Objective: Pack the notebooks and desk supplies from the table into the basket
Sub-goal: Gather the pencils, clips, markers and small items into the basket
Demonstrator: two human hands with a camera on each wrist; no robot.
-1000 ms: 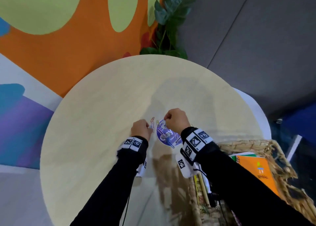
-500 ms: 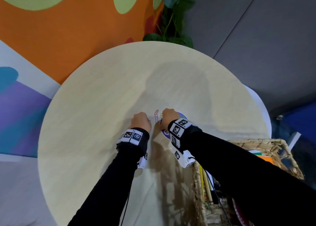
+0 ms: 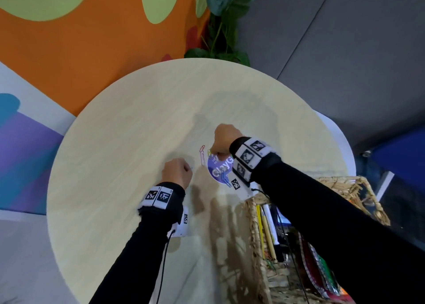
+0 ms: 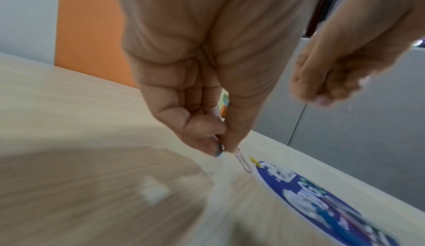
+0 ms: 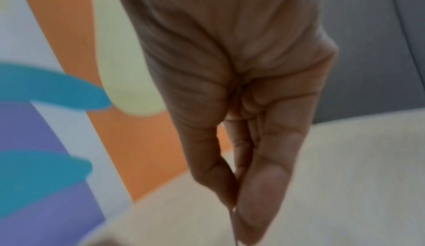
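Pink paper clip [image 3: 202, 154] lies mid-frame between both hands. Left hand [image 3: 176, 173] pinches a blue clip [image 4: 219, 151]; right hand [image 3: 224, 140] pinches something thin, unidentifiable.

Coloured paper clips [image 3: 202, 155] lie beside a round purple sticker [image 3: 219, 170], basket [image 3: 255, 232] near.

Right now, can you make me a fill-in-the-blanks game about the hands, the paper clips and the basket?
1. The table top is shaped like a ____.
2. The woven basket sits beside the person's ____ arm.
3. The pink paper clip lies on the table next to a round ____ sticker.
4. The left hand pinches a small ____ paper clip.

Missing words: circle; right; purple; blue
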